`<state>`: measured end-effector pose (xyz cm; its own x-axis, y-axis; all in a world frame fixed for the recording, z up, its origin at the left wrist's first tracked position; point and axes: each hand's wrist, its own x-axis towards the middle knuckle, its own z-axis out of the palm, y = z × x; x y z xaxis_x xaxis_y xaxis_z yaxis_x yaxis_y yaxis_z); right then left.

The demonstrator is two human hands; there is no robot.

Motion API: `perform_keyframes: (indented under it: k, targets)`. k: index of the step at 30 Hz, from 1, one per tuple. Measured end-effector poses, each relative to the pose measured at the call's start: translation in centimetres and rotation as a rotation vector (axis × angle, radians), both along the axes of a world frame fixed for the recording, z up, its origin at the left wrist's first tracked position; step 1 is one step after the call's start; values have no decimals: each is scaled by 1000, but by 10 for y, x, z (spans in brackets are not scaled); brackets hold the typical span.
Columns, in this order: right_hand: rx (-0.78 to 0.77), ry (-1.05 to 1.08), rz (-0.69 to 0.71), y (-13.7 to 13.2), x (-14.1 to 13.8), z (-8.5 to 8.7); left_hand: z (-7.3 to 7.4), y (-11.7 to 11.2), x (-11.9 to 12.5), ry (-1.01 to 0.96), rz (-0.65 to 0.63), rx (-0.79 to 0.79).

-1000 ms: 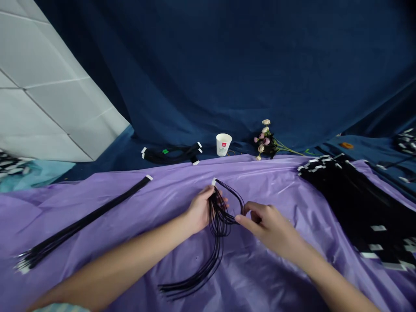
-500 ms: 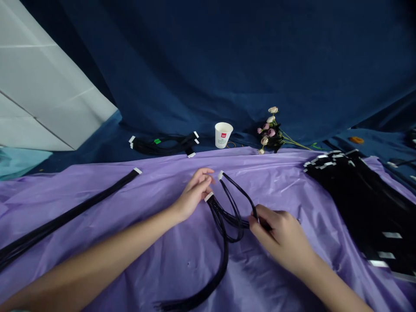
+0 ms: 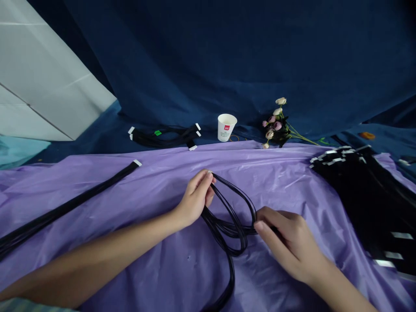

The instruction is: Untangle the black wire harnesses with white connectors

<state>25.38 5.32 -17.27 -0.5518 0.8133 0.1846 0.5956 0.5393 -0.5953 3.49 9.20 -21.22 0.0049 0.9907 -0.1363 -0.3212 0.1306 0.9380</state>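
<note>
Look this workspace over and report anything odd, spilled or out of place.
The flowers look out of place: decoration near the far edge of the purple sheet, beyond the held black cables. The paper cup near them stands upright, and no spill shows.

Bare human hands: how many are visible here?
2: the left hand, near the centre, and the right hand, to its right, both holding thin black looped cables. No others show.
</note>
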Motion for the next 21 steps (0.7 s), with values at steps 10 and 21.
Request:
perform_keyframes:
  k: [10, 21]
  targets:
    - [272, -238, 113, -2, -16, -17, 14, 5, -7, -510, -26, -374]
    - [393, -480, -42, -3, -21, -31, 3, -3, -12, -656, -324, -444]
